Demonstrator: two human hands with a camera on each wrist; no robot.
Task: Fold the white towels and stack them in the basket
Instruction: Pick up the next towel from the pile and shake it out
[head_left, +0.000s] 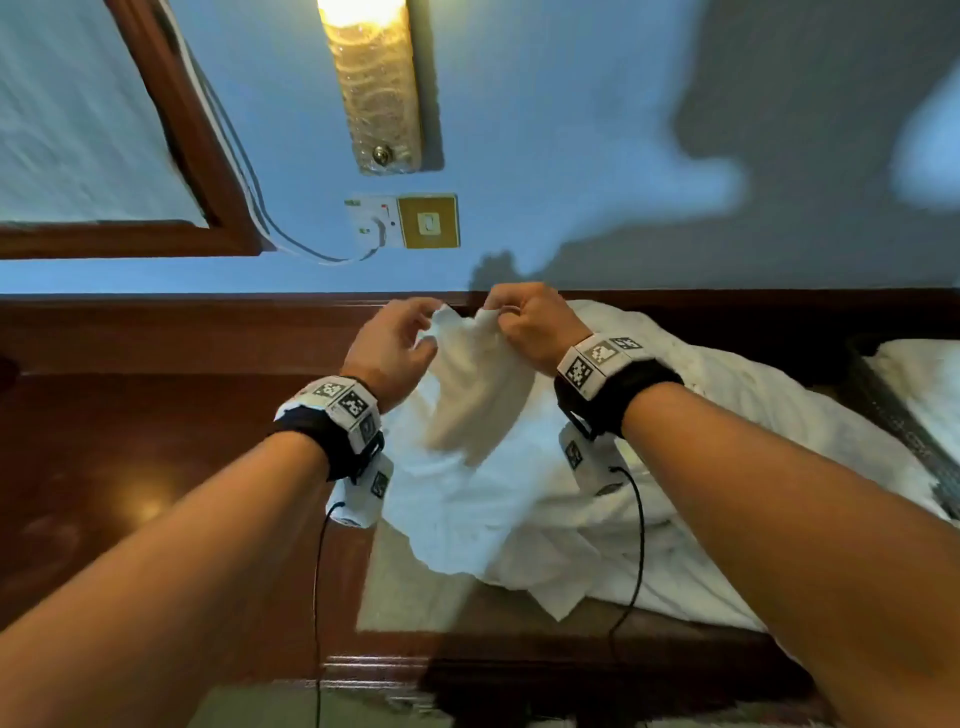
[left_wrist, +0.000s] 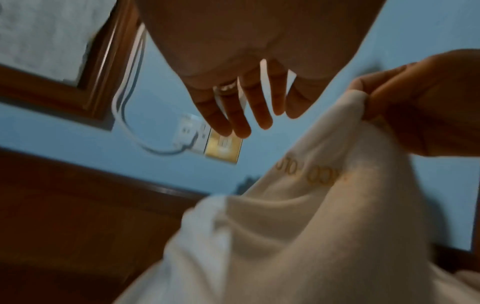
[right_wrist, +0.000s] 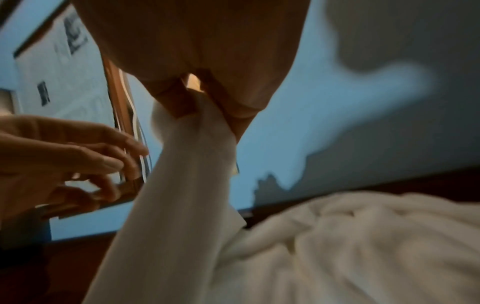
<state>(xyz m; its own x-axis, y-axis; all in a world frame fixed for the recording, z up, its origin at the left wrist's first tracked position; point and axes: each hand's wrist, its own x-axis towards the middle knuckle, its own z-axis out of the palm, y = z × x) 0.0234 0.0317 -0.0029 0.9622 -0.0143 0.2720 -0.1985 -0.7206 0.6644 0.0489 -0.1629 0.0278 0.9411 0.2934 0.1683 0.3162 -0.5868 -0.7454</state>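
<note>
A white towel (head_left: 478, 395) hangs lifted above the wooden table, with gold stitched lettering on it (left_wrist: 311, 176). My right hand (head_left: 498, 312) pinches its top corner (right_wrist: 197, 98). Just left of that corner, my left hand (head_left: 421, 322) has straight, spread fingers (left_wrist: 246, 111) that hold nothing. A rumpled pile of white towels (head_left: 675, 415) lies on the table under and right of the hands. The dark basket (head_left: 893, 415) stands at the far right edge with a white towel (head_left: 924, 379) inside it.
The dark wooden table (head_left: 130, 467) stretches to the left, its front edge near my body. Behind it is a blue wall with a switch plate (head_left: 428, 221), a plugged-in socket with a white cable (head_left: 311, 254), a lit lamp (head_left: 374, 83) and a wooden frame (head_left: 208, 171).
</note>
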